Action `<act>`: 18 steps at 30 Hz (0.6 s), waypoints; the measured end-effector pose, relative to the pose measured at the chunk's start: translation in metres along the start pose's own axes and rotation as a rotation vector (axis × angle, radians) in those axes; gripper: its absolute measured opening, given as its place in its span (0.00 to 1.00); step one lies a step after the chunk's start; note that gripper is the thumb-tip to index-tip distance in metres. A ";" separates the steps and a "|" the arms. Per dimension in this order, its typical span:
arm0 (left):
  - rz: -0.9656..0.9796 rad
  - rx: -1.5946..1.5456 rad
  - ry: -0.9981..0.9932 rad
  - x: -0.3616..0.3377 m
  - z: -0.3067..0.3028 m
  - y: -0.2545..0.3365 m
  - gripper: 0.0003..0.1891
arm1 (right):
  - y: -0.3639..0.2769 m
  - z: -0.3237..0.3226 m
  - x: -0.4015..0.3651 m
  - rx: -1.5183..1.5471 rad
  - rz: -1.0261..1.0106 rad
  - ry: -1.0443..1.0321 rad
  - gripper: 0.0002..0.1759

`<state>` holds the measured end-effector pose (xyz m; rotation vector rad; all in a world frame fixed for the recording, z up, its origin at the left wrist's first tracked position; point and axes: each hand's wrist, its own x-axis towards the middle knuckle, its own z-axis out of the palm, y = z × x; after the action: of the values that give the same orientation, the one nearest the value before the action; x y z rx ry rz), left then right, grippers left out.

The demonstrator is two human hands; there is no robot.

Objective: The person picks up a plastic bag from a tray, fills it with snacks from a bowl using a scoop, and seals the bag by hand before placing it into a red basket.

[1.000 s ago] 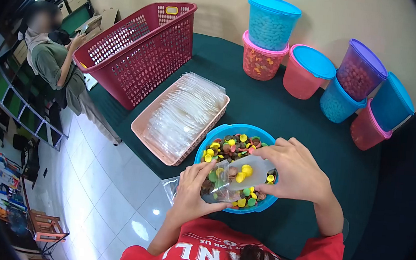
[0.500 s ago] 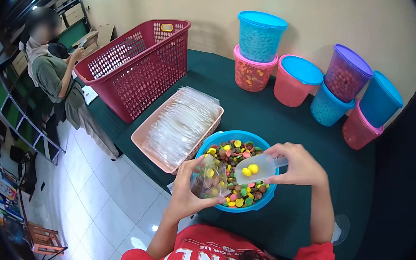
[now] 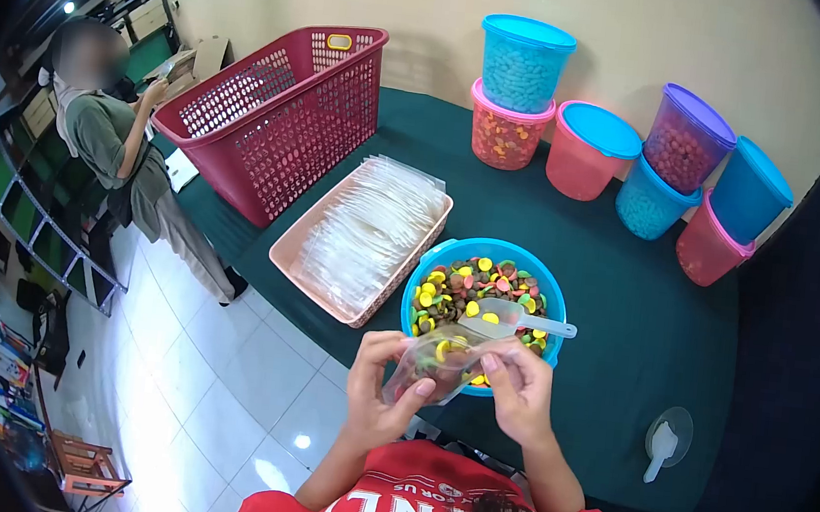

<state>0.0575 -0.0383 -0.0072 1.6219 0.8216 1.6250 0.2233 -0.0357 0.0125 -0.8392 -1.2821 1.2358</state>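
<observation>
A clear plastic bag (image 3: 429, 365) with some colourful round candies inside is held between my hands over the near edge of a blue bowl (image 3: 561, 300). My left hand (image 3: 383, 387) grips the bag's left side with thumb and fingers. The fingers of my right hand (image 3: 516, 390) pinch its right edge, near the opening. Yellow, green, pink and brown candies (image 3: 456, 285) fill the bowl. On top of them lies a translucent scoop (image 3: 513, 318) with yellow candy in it, its handle pointing right over the rim.
Left of the bowl is a pink basket (image 3: 290, 274) of flat clear bags, with a large maroon basket (image 3: 287, 146) behind. Lidded tubs (image 3: 593, 150) stand along the wall. A small dish (image 3: 672, 429) with a white scoop lies at right. Another person (image 3: 110, 138) stands at far left.
My right hand has let go of the scoop, now on the candies, and has moved left and down onto the bag. The view has shifted, bringing the small dish into sight.
</observation>
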 end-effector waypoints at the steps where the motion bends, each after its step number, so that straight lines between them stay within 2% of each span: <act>1: -0.003 -0.002 -0.001 -0.001 0.001 0.003 0.29 | 0.001 0.008 -0.003 0.059 -0.143 0.013 0.15; 3: -0.038 -0.041 -0.033 -0.002 0.001 0.009 0.25 | -0.001 0.024 -0.003 -0.035 -0.229 -0.142 0.27; 5: -0.034 -0.089 -0.039 -0.005 -0.005 0.017 0.22 | -0.003 0.049 -0.006 0.144 -0.141 -0.154 0.33; 6: -0.062 -0.197 0.019 -0.010 -0.012 0.016 0.22 | -0.003 0.055 -0.006 0.147 -0.143 -0.160 0.33; 7: -0.088 -0.303 0.080 -0.014 -0.020 0.016 0.22 | -0.002 0.059 -0.005 0.129 -0.127 -0.176 0.31; 8: -0.061 -0.245 0.132 -0.016 -0.031 0.016 0.16 | -0.001 0.065 -0.004 0.112 -0.110 -0.195 0.29; 9: -0.061 -0.234 0.142 -0.018 -0.043 0.020 0.16 | 0.001 0.073 -0.003 0.121 -0.106 -0.206 0.29; 11: -0.110 -0.096 0.193 -0.023 -0.067 0.031 0.09 | 0.008 0.093 -0.001 -0.005 -0.193 -0.212 0.20; 12: -0.112 -0.088 0.206 -0.026 -0.078 0.033 0.09 | 0.010 0.108 0.000 -0.057 -0.219 -0.109 0.11; 13: -0.125 -0.067 0.253 -0.029 -0.088 0.036 0.07 | 0.010 0.118 0.001 -0.053 -0.215 -0.122 0.11; 15: -0.155 -0.025 0.342 -0.035 -0.110 0.040 0.05 | 0.010 0.137 0.002 -0.350 -0.282 -0.074 0.06; 18: -0.225 -0.088 0.374 -0.042 -0.137 0.047 0.05 | 0.021 0.165 0.004 -0.316 -0.305 -0.095 0.04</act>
<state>-0.0818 -0.0945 0.0048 1.1330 1.0618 1.7958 0.0582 -0.0562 0.0195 -0.7762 -1.6428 0.8520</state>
